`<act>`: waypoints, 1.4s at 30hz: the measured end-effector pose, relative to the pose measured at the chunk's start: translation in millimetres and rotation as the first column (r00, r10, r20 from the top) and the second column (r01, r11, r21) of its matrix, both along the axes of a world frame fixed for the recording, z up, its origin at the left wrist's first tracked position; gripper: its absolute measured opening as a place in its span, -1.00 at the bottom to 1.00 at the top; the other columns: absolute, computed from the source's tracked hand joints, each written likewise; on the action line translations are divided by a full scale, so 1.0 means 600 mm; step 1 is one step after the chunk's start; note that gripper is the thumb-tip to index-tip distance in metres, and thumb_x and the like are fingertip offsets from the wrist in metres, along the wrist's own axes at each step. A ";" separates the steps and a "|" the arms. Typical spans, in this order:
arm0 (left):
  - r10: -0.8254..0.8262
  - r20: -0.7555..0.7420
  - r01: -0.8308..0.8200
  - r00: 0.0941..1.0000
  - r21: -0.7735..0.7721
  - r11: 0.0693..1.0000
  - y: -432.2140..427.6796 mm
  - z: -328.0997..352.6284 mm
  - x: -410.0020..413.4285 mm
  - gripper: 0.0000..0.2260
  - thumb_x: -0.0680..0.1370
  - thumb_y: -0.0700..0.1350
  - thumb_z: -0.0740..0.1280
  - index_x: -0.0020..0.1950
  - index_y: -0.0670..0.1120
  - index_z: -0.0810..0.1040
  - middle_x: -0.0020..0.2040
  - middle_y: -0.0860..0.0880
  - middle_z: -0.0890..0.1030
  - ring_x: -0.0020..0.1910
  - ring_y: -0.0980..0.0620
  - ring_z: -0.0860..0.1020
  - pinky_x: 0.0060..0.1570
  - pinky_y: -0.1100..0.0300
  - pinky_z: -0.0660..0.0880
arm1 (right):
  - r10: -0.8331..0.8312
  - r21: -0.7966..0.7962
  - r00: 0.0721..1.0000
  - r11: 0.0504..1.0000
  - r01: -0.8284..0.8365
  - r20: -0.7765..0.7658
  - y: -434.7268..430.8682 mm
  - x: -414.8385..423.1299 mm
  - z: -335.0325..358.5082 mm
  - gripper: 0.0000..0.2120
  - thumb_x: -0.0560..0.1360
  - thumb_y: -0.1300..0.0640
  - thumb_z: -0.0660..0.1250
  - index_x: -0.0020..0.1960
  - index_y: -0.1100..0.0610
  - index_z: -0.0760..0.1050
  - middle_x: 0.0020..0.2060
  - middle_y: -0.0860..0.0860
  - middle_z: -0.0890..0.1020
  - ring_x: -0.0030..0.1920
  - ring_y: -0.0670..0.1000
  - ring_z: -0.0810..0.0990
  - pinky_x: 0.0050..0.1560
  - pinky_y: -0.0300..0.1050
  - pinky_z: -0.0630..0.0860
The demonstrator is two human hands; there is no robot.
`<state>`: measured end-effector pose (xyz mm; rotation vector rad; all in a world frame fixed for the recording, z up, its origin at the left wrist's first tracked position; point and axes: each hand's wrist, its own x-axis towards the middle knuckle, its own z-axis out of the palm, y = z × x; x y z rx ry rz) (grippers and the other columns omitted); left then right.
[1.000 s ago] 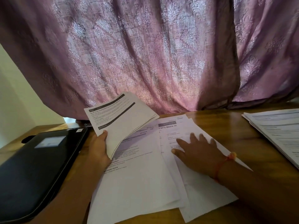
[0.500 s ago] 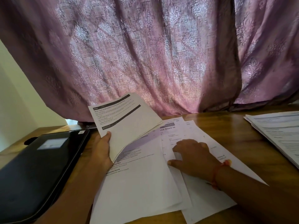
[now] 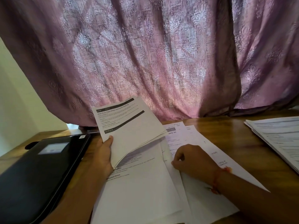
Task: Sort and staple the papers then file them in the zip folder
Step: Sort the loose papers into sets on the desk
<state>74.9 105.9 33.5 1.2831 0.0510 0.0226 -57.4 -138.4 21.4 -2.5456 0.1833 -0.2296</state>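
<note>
**Left hand holds a paper bundle, right hand pinching a loose sheet**

- Left hand [image 3: 103, 152] grips a thin bundle of white printed sheets with black header bars [image 3: 129, 128] by its lower left edge, thumb on top, fingers hidden underneath. Bundle is tilted up off the brown wooden surface [image 3: 226, 126], far corner toward the curtain.
- Right hand [image 3: 192, 160] has its fingers curled, thumb and fingertips pinching at the left edge of a loose white printed sheet [image 3: 208, 196] that lies flat. Red thread band [image 3: 216, 180] on that wrist.
- Between the two hands: a larger white printed sheet [image 3: 139, 191] flat on the surface, its top edge tucked under the raised bundle, its right edge overlapping the sheets under the right hand. Sheets are fanned, edges not squared.
- Left of the left hand: black zip folder with a pale label [image 3: 37, 172], lying flat, closed as far as I can tell, just beside the forearm.
- Well right of the right hand: separate stack of white printed papers [image 3: 278, 139], running out of view at the right.
- Open room: a bare strip of surface between the right hand's sheets and that stack.
- Beyond both hands: mauve patterned curtain [image 3: 161, 62] hangs down to the surface's far edge.
</note>
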 end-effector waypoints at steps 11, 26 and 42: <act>-0.006 -0.007 0.006 1.000 -0.003 1.000 0.003 0.001 -0.002 -0.77 0.69 -0.09 0.26 0.33 0.03 0.57 0.18 -0.10 0.68 0.13 -0.20 0.64 0.20 -0.26 0.55 | -0.302 0.187 0.784 0.953 0.237 0.543 -0.079 0.010 0.024 -0.81 0.50 0.31 0.29 -0.07 0.02 0.53 -0.29 0.06 0.62 -0.28 0.05 0.57 -0.27 -0.19 0.44; -0.112 0.052 0.115 0.992 -0.044 0.992 -0.009 0.023 -0.007 -0.75 0.68 -0.09 0.27 0.35 0.07 0.57 0.19 -0.07 0.69 0.18 -0.20 0.63 0.26 -0.24 0.52 | -0.329 0.152 0.818 0.944 0.291 0.472 -0.110 0.002 0.053 -0.47 0.53 0.14 0.37 0.40 -0.07 0.23 0.13 0.03 0.64 0.02 0.12 0.64 0.02 0.14 0.63; -0.132 0.130 0.143 0.983 -0.079 0.987 -0.021 0.035 -0.032 -0.73 0.68 -0.11 0.28 0.37 0.08 0.55 0.20 -0.07 0.69 0.18 -0.17 0.65 0.21 -0.22 0.55 | -0.442 0.459 0.563 0.880 0.122 0.698 -0.108 -0.016 0.087 -0.80 0.62 0.16 0.25 0.22 0.08 0.54 0.01 -0.16 0.60 -0.12 -0.28 0.55 -0.19 -0.61 0.39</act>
